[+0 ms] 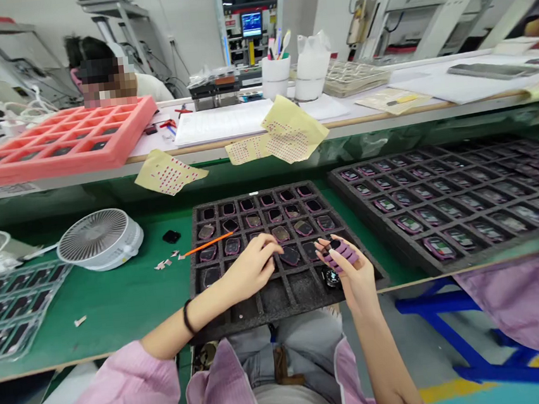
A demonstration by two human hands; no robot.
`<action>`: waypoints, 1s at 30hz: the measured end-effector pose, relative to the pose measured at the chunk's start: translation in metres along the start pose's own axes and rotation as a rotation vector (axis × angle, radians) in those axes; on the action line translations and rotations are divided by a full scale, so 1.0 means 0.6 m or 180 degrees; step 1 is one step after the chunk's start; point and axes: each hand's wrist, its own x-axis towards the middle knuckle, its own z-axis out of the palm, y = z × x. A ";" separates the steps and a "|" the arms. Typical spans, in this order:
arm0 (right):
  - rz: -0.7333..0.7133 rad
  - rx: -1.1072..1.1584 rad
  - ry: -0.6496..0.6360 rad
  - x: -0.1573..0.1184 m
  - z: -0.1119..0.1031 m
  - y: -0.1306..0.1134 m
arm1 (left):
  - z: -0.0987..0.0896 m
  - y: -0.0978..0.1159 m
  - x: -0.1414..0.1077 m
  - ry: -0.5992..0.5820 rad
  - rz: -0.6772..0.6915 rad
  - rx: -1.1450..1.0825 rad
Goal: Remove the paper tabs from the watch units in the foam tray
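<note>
A small dark piece in a purple sleeve (339, 254) is clamped between the thumb and fingers of the right hand (350, 270), and it is held just above the near right part of a black foam tray (254, 194). The left hand (250, 268) is curled over the middle of the tray, with its fingertips (274, 247) touching a dark tray piece (290, 256); whether that piece is gripped cannot be told. A round watch-like unit (331, 277) is seen in a cell just below the right hand. An orange stick (209, 244) lies across the tray's left side, near the left hand (a black band (187, 316) is worn on that wrist).

A second black foam tray (437, 160), its cells filled with purple-edged pieces, is set to the right on a green bench mat (117, 299). To the left are a white fan (99, 239), a small black square piece (171, 237) and a clear plastic tray (13, 309). Yellow sheets of pink labels (288, 130) lie along the far edge of the mat, and a pink tray (61, 141) is placed at far left, with a co-worker (153, 86) seated beyond it.
</note>
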 end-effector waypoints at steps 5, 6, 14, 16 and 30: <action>0.0838 0.0066 -0.1073 -0.052 0.062 0.014 | 0.000 0.017 -0.169 0.0705 -0.1338 0.0206; 0.1033 0.0103 -0.1259 -0.061 0.076 0.021 | 0.012 0.016 -0.193 0.0774 -0.1531 0.0285; 0.2124 0.0037 -0.2065 -0.100 0.149 0.053 | 0.034 0.023 -0.230 0.0554 -0.1370 0.0587; 0.2231 -0.0118 -0.2157 -0.105 0.150 0.055 | 0.017 0.029 -0.215 0.0450 -0.0905 0.0127; 0.1110 -0.1233 -0.1641 -0.060 0.073 0.037 | 0.041 0.009 -0.159 0.0630 -0.0244 -0.0308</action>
